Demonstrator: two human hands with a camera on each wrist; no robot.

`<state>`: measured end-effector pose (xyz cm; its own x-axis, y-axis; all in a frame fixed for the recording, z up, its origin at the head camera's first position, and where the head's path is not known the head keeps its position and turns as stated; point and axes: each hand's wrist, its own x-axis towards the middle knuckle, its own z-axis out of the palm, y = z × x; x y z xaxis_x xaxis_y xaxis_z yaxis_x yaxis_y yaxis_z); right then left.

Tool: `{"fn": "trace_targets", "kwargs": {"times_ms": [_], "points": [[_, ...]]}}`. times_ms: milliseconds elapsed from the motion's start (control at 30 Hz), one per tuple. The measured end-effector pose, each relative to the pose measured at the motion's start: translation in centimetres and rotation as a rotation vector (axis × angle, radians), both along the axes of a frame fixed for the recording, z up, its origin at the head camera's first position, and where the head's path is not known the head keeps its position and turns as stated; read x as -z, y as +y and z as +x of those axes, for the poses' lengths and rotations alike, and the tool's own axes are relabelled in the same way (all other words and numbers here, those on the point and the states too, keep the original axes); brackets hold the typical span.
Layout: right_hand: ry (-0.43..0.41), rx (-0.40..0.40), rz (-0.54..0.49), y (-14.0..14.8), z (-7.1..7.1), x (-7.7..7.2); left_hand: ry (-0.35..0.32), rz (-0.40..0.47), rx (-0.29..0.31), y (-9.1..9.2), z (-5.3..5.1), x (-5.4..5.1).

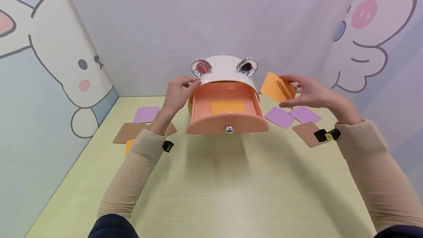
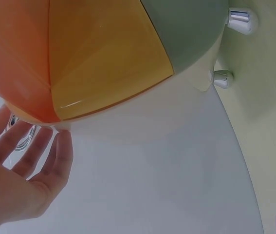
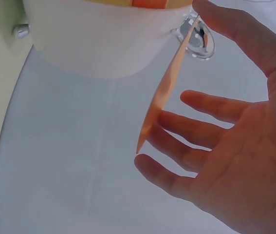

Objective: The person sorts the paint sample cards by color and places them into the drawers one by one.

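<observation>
on pale table [image 1: 214, 194], cards [image 1: 129, 132]; plain backdrop [image 1: 148, 28], cartoon-animal side walls [image 1: 49, 120].

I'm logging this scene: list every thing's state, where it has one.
Box: upright on the table.
Drawer: pulled open.
Inside card: resting in drawer.
Raised card: tilted, held by right hand.
Left hand: touching box.
Purple cards: flat.
Brown cards: flat.
Left orange card: flat, partly hidden.

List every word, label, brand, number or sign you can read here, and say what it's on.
None readable in any view.
Black device at the left cuff: tiny pale mark, too small to read.
Black device at the right cuff: yellowish patch, nothing legible.
Held orange card, drawer front: no lettering visible.
</observation>
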<state>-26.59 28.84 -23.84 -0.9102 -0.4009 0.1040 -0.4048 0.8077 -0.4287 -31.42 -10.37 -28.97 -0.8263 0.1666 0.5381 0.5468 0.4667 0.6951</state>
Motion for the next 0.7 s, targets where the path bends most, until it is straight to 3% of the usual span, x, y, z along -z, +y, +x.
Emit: {"fn": "trace_targets", "kwargs": {"times_ms": [300, 700], "points": [[0.067, -0.133, -0.021, -3.5, 0.4, -1.8, -0.008, -0.003, -0.003, 0.0, 0.1, 0.1], [0.086, -0.216, 0.037, -7.3, 0.9, -3.2, -0.002, -0.002, -0.001, 0.2, 0.0, 0.0]]}}
